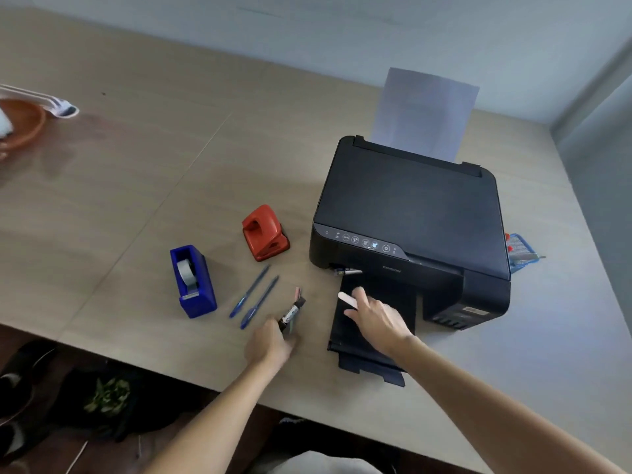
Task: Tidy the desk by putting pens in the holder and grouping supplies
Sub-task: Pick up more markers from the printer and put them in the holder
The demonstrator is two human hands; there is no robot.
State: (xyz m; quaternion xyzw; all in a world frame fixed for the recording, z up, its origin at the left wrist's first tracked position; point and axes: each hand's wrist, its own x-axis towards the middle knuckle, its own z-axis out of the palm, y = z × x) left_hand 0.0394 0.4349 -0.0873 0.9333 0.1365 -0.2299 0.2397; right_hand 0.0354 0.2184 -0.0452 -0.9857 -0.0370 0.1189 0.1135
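Two blue pens lie side by side on the desk, right of a blue tape dispenser. A red hole punch sits behind them. My left hand grips the lower end of a black marker with a pinkish tip, just right of the pens. My right hand rests over the printer's black output tray with a small white stick-like object at its fingertips; whether it is pinched I cannot tell. A blue mesh holder peeks out behind the printer's right side.
A black printer with paper standing in its rear feed fills the desk's right half. An orange bowl and a white object sit at the far left. The desk's front edge runs below my hands; shoes and bags lie on the floor beneath.
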